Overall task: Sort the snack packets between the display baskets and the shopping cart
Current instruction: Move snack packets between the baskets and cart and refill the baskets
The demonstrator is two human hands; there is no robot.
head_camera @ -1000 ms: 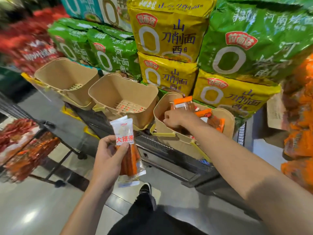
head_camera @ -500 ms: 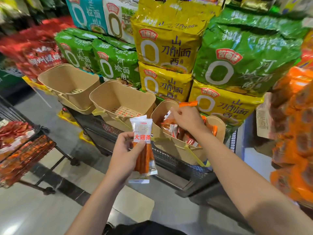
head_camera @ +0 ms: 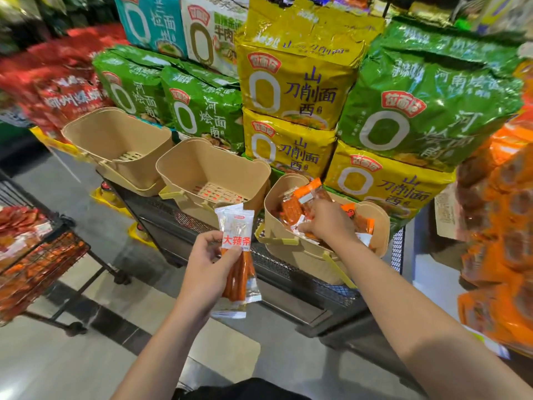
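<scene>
Pinched between thumb and fingers, the long spicy-stick packets (head_camera: 238, 261) stand upright in the left hand (head_camera: 206, 272), which grasps them about mid-length, with at least two packets stacked. They look light and limp, with slick film that could slide, so a hold across the filled middle rather than the flat sealed ends seems safest. At two o'clock from them, the right hand (head_camera: 327, 223) reaches into the right basket (head_camera: 294, 252), fingers curled down among the orange packets (head_camera: 297, 207); whether it has actually grasped one I cannot tell. At twelve o'clock sits the middle basket (head_camera: 202, 166), and at ten o'clock the left basket (head_camera: 115, 140). At nine o'clock, well apart, the wire shopping cart (head_camera: 43, 255) holds red packets. Noodle bags (head_camera: 291, 88) are stacked behind.
</scene>
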